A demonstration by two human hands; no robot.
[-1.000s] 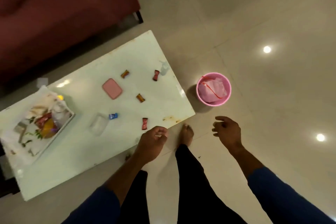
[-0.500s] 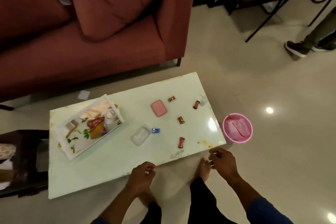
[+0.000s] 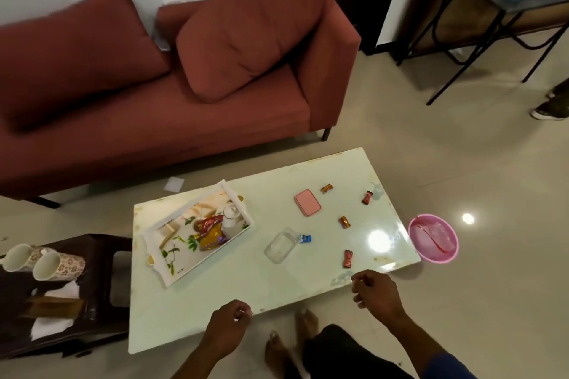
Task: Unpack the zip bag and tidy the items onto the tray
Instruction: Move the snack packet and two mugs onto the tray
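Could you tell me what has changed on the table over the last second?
Only the camera tilted up, bringing the sofa into view. Both hands, left hand and right hand, stayed empty near the table edge. Tray, candies and pink bin kept their places.

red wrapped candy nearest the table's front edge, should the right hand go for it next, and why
Probably yes. The small red wrapped candy lies loose on the pale green table, outside the white floral tray, and it is the item closest to the right hand, which holds nothing. The left hand looks empty too but sits farther away. Reach forward, pinch it, then carry it to the tray.
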